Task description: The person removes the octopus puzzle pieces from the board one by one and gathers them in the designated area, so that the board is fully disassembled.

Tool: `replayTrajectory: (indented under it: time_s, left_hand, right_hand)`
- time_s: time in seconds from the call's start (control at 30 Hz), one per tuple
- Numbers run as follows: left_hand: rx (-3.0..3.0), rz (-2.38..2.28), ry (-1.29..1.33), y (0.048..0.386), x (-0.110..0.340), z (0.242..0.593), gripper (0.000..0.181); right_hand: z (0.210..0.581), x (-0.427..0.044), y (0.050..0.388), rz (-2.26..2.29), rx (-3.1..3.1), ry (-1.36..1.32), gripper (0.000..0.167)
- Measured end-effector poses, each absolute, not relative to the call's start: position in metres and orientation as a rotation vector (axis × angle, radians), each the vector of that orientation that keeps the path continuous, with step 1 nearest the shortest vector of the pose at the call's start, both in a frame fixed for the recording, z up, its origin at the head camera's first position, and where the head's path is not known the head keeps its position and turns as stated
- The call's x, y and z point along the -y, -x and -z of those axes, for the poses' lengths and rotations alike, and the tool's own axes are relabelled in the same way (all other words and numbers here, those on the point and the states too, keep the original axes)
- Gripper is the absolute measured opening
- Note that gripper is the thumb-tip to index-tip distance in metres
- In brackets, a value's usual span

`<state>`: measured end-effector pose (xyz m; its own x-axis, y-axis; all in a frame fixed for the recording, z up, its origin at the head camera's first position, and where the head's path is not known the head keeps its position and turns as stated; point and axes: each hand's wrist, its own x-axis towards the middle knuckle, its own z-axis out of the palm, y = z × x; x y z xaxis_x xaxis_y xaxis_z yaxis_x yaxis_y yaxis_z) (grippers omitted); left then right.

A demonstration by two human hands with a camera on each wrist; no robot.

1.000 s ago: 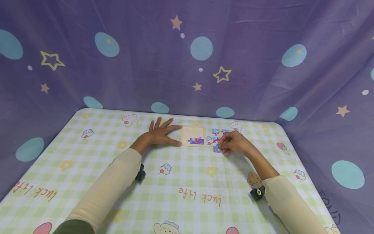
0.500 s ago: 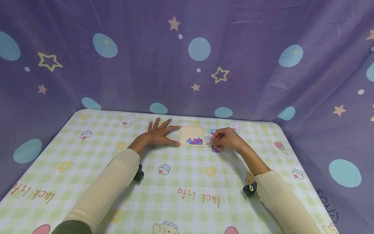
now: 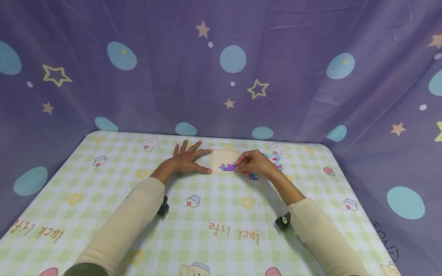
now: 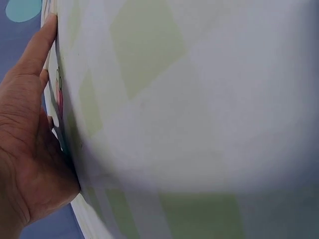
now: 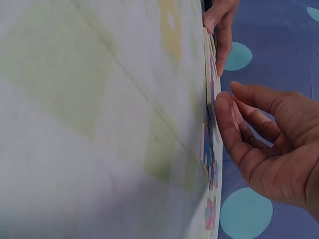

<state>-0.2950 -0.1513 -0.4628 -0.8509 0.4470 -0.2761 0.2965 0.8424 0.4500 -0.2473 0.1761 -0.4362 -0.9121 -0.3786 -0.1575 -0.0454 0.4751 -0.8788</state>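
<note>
A square wooden puzzle tray (image 3: 222,156) lies near the far side of the table, with joined pink and blue puzzle pieces (image 3: 226,167) along its near edge. My left hand (image 3: 188,161) steadies the tray's left side, thumb and forefinger spread along the rim and the other fingers extended. Over the tray's right edge, my right hand (image 3: 255,163) pinches a puzzle piece that its fingertips mostly hide. In the right wrist view, the thumb and fingertips of my right hand (image 5: 279,134) meet close to the tray's rim (image 5: 207,64).
One loose puzzle piece (image 3: 253,176) lies just below my right hand. Other loose pieces (image 3: 275,157) lie to its right, partly covered by the hand. A checked tablecloth (image 3: 221,211) covers the table, and a purple curtain (image 3: 165,76) hangs behind it.
My right hand has moved left from the loose pieces to the tray's right edge, uncovering pieces on the right. My left hand keeps its place at the tray.
</note>
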Motion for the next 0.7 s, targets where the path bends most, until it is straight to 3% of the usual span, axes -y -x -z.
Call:
replayTrajectory:
  time_s: [0.7]
  left_hand:
    - [-2.634,-0.583,-0.562,0.291,0.150,0.458,0.106]
  right_hand:
    - [0.443,-0.161,0.267,1.272,-2.452,0.440,0.028]
